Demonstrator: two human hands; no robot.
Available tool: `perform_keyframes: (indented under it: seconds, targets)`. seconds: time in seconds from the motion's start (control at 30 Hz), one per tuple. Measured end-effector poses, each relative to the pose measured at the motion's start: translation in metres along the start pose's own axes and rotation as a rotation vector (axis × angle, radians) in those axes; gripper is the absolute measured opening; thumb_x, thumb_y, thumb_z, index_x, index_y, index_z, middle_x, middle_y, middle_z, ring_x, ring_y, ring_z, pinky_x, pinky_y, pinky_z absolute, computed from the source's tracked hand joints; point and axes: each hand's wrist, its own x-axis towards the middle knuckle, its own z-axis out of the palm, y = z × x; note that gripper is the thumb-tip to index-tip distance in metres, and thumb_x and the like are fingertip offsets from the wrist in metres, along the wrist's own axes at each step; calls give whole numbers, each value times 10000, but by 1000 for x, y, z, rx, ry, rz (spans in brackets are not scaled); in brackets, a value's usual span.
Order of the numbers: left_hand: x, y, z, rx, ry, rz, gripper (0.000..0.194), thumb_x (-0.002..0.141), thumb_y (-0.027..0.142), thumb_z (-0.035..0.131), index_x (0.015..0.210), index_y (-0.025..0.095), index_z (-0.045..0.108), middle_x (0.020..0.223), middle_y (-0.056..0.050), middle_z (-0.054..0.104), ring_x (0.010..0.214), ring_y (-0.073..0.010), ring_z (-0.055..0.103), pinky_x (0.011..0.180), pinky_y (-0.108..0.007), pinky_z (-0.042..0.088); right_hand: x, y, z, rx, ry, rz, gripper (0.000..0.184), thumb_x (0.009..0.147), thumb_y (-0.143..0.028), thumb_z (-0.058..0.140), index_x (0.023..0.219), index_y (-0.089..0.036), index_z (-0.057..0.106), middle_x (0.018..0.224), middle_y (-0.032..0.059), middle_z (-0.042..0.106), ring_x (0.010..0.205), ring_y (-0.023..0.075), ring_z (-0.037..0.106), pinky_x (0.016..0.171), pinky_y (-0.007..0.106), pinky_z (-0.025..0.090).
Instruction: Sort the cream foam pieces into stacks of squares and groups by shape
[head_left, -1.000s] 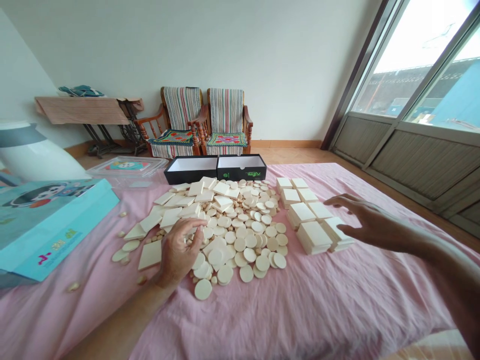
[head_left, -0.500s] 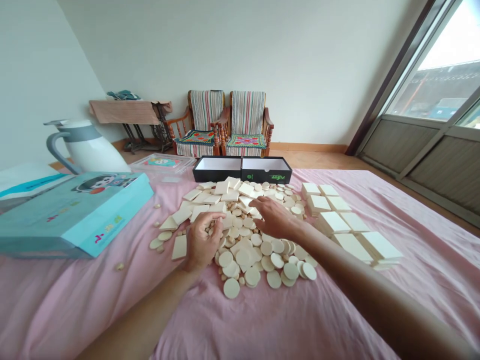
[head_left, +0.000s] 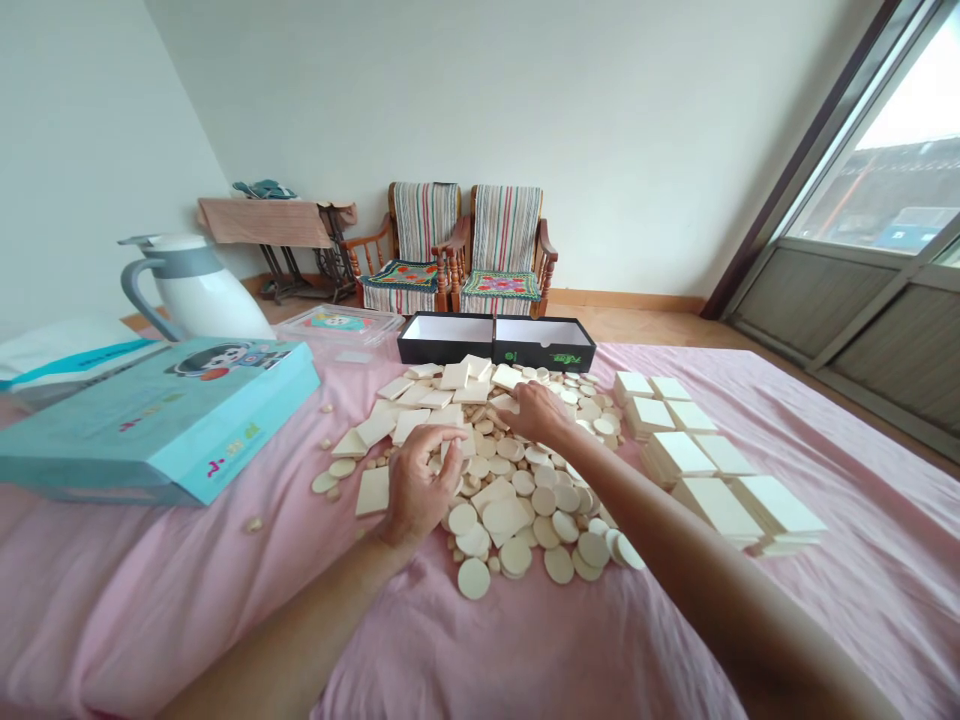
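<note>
A heap of pale wooden pieces lies in front of me, with square tiles (head_left: 411,425) mostly at its back left and round discs (head_left: 517,555) toward the front and right. At the heap's left side, my left hand (head_left: 421,482) is curled, its thumb and index finger closed around a square wooden tile (head_left: 466,441) that is partly hidden. Farther back, my right hand (head_left: 538,412) bends down over the heap, fingertips closed at the edge of another square wooden tile (head_left: 504,402). Small wooden beads are scattered among the pieces.
Several stacks of square tiles (head_left: 724,505) stand on the right of the pink cloth (head_left: 540,650). Behind the heap is a black two-part box (head_left: 544,352). A light-blue box (head_left: 157,420), a white jug (head_left: 214,300) and a clear plastic lid (head_left: 337,322) occupy the left.
My right hand has moved slightly left and its fingers have come down onto a tile in the heap. My left hand stays about where it was. The view has shifted a little.
</note>
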Motion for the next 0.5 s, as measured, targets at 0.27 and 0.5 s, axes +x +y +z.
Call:
perform_keyframes:
  seconds: [0.27,0.5]
  targets:
    - [-2,0,1,-8,-10,21,157,845,171,521,853,185,677,874,-46,707,878,-192,651,811,-320,514,3,23,-16,52,-65,-49,261,713,-385,622,816,-153,683,821,84,685,781,205,621,636,257,423]
    - [-2,1,0,-14,-10,32,160,850,170,513,854,189,672,879,-51,702,892,-195,647,819,-322,516,33,21,-12,38,97,86,480,791,-431,540,1150,-114,571,1085,165,627,1037,287,572,822,340,437]
